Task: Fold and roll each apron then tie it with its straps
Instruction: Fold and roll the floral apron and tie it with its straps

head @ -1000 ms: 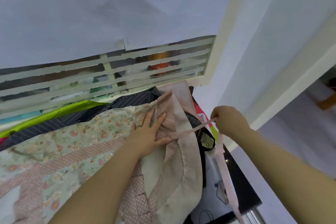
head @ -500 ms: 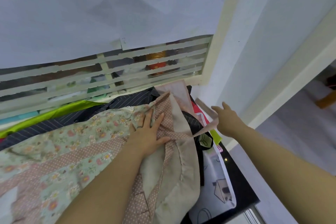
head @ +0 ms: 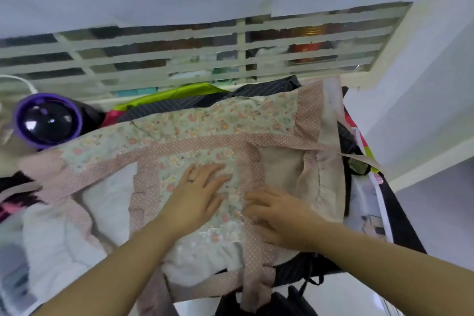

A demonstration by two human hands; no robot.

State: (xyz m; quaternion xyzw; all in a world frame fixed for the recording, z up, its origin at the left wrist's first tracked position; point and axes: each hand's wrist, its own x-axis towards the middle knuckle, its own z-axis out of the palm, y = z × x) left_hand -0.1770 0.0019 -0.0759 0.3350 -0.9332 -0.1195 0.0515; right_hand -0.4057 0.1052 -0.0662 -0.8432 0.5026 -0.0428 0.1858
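Apron [head: 230,120] lies spread over a heap of other garments [head: 179,104] at centre view, floral panel up, one strap [head: 359,158] trailing at 3 o'clock. We judge it light and limp (nothing stiff to push against), best taken by its dotted pink borders. Our left hand [head: 197,195] presses flat, fingers straight toward 1 o'clock; our right hand [head: 277,215] rests beside it, fingers bent toward 9, pinching or not we cannot tell.
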